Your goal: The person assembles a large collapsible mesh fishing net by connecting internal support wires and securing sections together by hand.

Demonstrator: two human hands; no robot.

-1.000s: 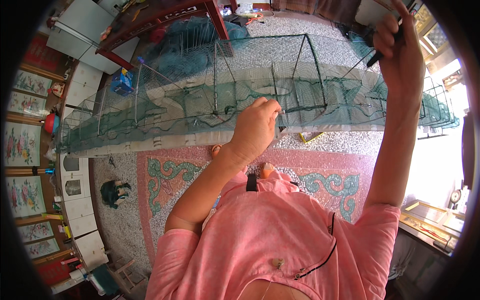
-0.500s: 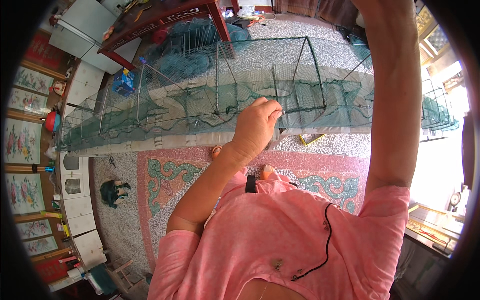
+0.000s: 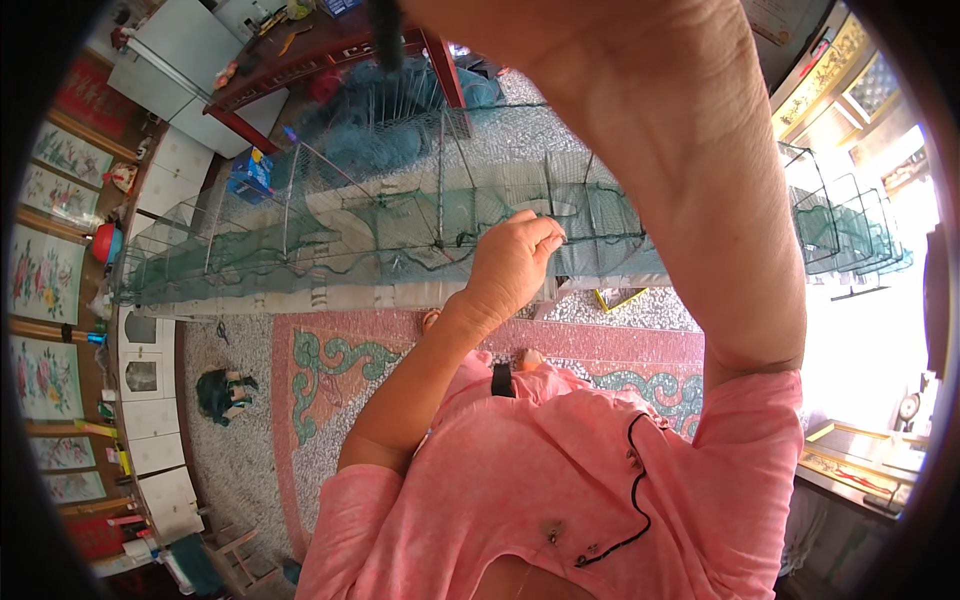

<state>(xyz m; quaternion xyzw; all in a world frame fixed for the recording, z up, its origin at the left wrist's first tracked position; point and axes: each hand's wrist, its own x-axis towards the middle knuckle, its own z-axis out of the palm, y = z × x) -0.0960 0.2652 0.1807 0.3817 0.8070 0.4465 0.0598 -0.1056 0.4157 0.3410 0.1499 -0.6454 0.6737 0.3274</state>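
A long green mesh net trap [image 3: 400, 215] on dark square frames stretches from left to right in front of me. My left hand [image 3: 512, 262] is closed in a pinch at the trap's dark near cord, thumb against fingers. Whatever lies between the fingertips is too small to name. My right hand [image 3: 560, 30] is raised close to the camera at the top edge, and its fingers are cut off from view. Beside it hangs a dark, blurred strip [image 3: 385, 35]; whether the hand holds it does not show.
Beneath the trap runs a pale bench-like support [image 3: 230, 297]. Behind stand a dark red table [image 3: 300, 62] and heaped blue-green netting [image 3: 370, 130]. A blue box [image 3: 250, 175] sits at the back left. White cabinets [image 3: 160, 415] line the left wall; a yellow-edged item [image 3: 620, 298] lies on the floor.
My right arm has swung leftward and closer to the camera, and the dark strip has come into view. My left hand keeps its pinch at nearly the same place on the trap.
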